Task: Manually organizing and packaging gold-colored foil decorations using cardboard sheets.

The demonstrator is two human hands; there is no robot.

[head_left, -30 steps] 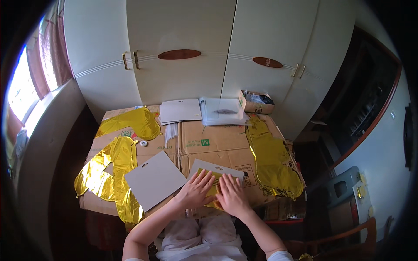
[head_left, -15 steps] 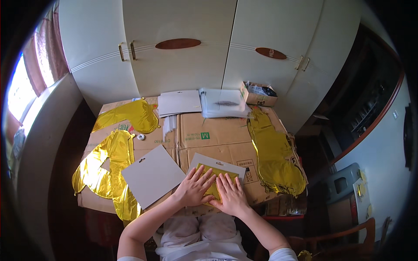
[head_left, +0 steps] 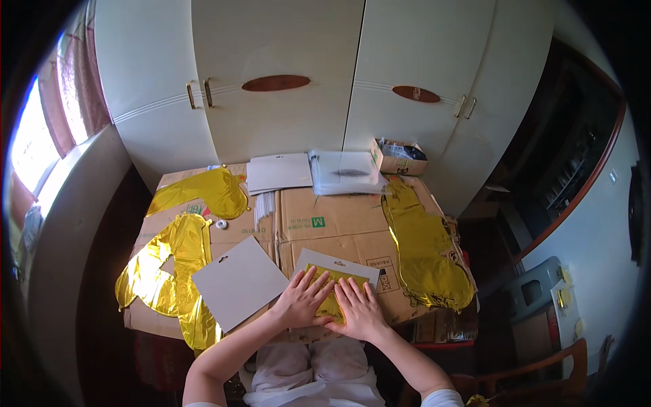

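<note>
Atop cardboard (head_left: 339,234), L hand (head_left: 302,302) & R hand (head_left: 360,315) flat on gold foil (head_left: 330,307), fingers straight, unclenched, gray card (head_left: 317,258) under foil

This looks like a room in a home. Along the far side stand tall cream wardrobes (head_left: 285,41) with slim brass handles (head_left: 209,93) and oval brown plaques (head_left: 276,83). Pinkish curtains (head_left: 73,95) hang by a bright window (head_left: 34,132) at left; a curved wooden chair (head_left: 578,366) stands near right. Flattened cardboard (head_left: 339,218) covers the work surface, giving it a makeshift, household look.
</note>
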